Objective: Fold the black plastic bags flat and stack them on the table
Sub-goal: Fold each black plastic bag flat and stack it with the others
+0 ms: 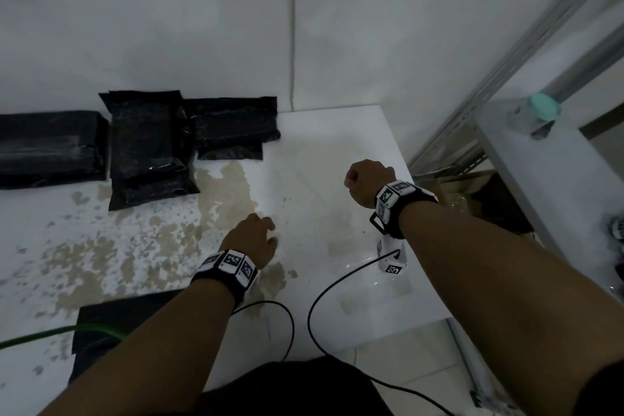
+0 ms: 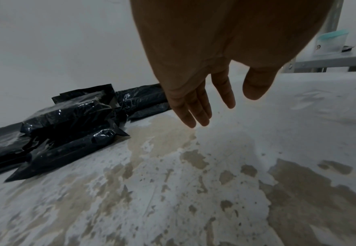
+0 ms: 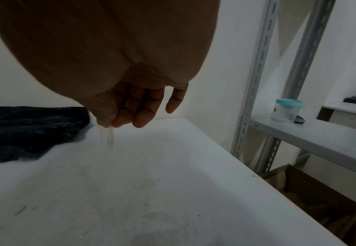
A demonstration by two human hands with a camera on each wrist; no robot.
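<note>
Three piles of folded black plastic bags lie along the wall at the back left of the white, stained table (image 1: 320,145): a left pile (image 1: 50,149), a middle pile (image 1: 148,145) (image 2: 71,119) and a right pile (image 1: 233,125) (image 3: 29,126). Another flat black sheet (image 1: 101,324) lies at the near edge under my left forearm. My left hand (image 1: 266,233) (image 2: 206,114) hovers over the stained middle of the table with straight fingers, holding nothing. My right hand (image 1: 353,179) (image 3: 126,119) is raised to the right of the bags, fingers curled, pinching a thin clear film (image 3: 109,136) that hangs from thumb and fingertips.
A metal rack (image 1: 506,54) stands right of the table; on its shelf is a clear jar with a teal lid (image 1: 537,115) (image 3: 287,109). A cardboard box (image 3: 320,199) sits below. Black cables (image 1: 314,307), a green cable (image 1: 50,334) and a white tagged block (image 1: 391,260) lie near the front.
</note>
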